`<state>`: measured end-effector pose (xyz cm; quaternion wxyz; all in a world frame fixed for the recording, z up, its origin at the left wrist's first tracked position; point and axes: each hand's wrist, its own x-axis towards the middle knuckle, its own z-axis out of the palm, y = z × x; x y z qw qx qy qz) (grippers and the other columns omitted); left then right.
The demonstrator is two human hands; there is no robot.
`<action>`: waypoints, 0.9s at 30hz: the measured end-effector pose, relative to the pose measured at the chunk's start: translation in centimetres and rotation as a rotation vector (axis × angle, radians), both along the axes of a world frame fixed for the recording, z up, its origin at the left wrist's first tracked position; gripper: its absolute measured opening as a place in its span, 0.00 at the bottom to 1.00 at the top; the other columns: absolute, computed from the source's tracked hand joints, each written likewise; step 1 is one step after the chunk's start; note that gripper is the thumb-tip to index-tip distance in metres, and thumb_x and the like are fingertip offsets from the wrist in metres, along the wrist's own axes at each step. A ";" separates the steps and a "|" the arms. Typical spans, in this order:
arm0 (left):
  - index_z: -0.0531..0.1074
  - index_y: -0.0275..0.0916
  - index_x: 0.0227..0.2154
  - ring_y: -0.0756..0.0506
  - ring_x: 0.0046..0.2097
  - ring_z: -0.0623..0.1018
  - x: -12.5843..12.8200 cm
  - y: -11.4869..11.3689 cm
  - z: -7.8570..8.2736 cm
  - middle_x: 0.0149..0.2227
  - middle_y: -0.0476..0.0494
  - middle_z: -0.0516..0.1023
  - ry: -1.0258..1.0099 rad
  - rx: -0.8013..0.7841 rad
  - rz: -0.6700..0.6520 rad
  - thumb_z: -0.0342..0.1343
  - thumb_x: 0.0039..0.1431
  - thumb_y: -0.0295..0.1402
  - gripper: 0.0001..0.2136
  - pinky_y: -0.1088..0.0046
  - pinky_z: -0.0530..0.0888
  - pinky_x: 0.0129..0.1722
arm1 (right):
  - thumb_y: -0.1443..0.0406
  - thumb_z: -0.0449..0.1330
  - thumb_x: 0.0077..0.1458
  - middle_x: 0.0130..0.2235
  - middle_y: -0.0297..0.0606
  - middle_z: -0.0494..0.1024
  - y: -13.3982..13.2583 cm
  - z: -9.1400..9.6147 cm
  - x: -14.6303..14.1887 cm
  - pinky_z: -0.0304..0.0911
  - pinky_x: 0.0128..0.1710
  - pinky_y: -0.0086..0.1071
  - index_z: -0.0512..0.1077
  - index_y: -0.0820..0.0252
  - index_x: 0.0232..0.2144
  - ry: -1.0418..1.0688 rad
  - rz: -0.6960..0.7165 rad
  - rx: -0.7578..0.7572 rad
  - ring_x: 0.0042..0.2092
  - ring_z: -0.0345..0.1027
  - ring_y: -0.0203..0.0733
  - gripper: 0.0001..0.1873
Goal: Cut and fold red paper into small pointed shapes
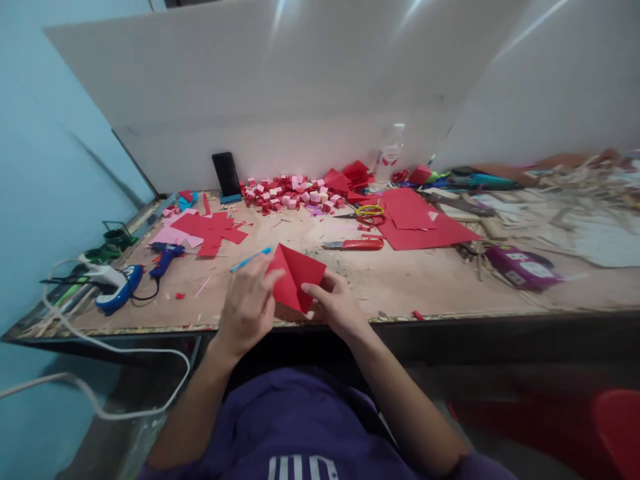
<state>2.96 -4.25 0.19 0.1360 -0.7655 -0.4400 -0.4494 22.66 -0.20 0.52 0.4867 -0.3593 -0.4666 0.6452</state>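
A square piece of red paper (305, 270) with a crease down it is held up at the front of the table. My right hand (334, 303) pinches its lower right side, thumb on the near face and fingers behind. At the left edge, my left hand (249, 300) has its fingers curled against the paper, slightly smeared by motion. A blue pen (253, 259) shows just beyond my left fingers; whether they touch it I cannot tell. Farther back lie a utility knife (357, 245) with a red handle and scissors (367, 213) with yellow and red handles.
Small red and pink paper cubes (295, 193) are heaped at the back, beside a leaning phone (227, 175). Red sheets (420, 223) lie right, cut strips (210, 230) left. A blue glue gun (167, 257), power strip (119, 290), bottle (391, 157) and purple tape pack (523, 268) stand around.
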 end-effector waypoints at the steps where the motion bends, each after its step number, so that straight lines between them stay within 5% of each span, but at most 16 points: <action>1: 0.72 0.41 0.59 0.37 0.67 0.73 -0.1 -0.1 0.0 0.63 0.33 0.77 0.180 0.020 -0.056 0.54 0.63 0.19 0.22 0.51 0.65 0.69 | 0.59 0.75 0.46 0.39 0.39 0.86 -0.1 0.1 -0.1 0.72 0.30 0.32 0.81 0.58 0.44 0.004 -0.008 -0.004 0.31 0.77 0.41 0.21; 4: 0.72 0.37 0.61 0.37 0.65 0.75 -0.1 -0.3 -0.1 0.61 0.34 0.79 0.446 -0.002 -0.126 0.52 0.62 0.20 0.24 0.49 0.60 0.72 | 0.59 0.76 0.46 0.41 0.40 0.86 -0.1 0.3 -0.2 0.72 0.32 0.32 0.81 0.57 0.46 0.024 -0.014 0.001 0.35 0.78 0.43 0.24; 8: 0.74 0.35 0.59 0.34 0.63 0.77 0.4 -0.2 -0.3 0.59 0.30 0.80 0.408 -0.001 -0.028 0.55 0.66 0.26 0.19 0.46 0.60 0.71 | 0.59 0.76 0.48 0.45 0.40 0.86 0.1 0.2 -0.1 0.75 0.37 0.34 0.81 0.55 0.48 0.043 0.037 -0.008 0.37 0.79 0.44 0.24; 12: 0.76 0.35 0.52 0.37 0.59 0.80 0.3 0.0 -0.3 0.53 0.32 0.83 0.248 0.014 -0.043 0.57 0.68 0.27 0.12 0.52 0.69 0.66 | 0.59 0.76 0.49 0.49 0.41 0.86 0.1 0.4 0.1 0.78 0.39 0.37 0.81 0.54 0.51 0.051 0.114 -0.023 0.42 0.81 0.48 0.26; 18: 0.78 0.39 0.47 0.43 0.52 0.83 0.7 -0.4 0.1 0.48 0.39 0.85 -0.248 -0.104 -0.205 0.58 0.69 0.24 0.08 0.65 0.78 0.56 | 0.55 0.76 0.51 0.58 0.44 0.82 -0.4 1.0 0.0 0.73 0.58 0.49 0.79 0.52 0.57 0.101 0.261 0.050 0.58 0.77 0.54 0.31; 23: 0.80 0.39 0.42 0.44 0.48 0.84 1.7 -0.9 0.7 0.44 0.41 0.86 -0.525 -0.352 -0.328 0.59 0.70 0.30 0.05 0.67 0.79 0.52 | 0.57 0.77 0.51 0.47 0.41 0.87 -0.3 0.3 0.0 0.74 0.55 0.43 0.84 0.55 0.46 0.028 0.231 0.079 0.49 0.81 0.48 0.21; 27: 0.78 0.40 0.40 0.48 0.38 0.78 1.8 -0.5 0.2 0.40 0.45 0.80 -0.645 -0.394 -0.231 0.64 0.65 0.33 0.04 0.73 0.75 0.39 | 0.57 0.76 0.52 0.41 0.40 0.88 0.0 -0.5 0.4 0.73 0.40 0.32 0.85 0.58 0.42 -0.006 0.186 0.057 0.38 0.80 0.42 0.16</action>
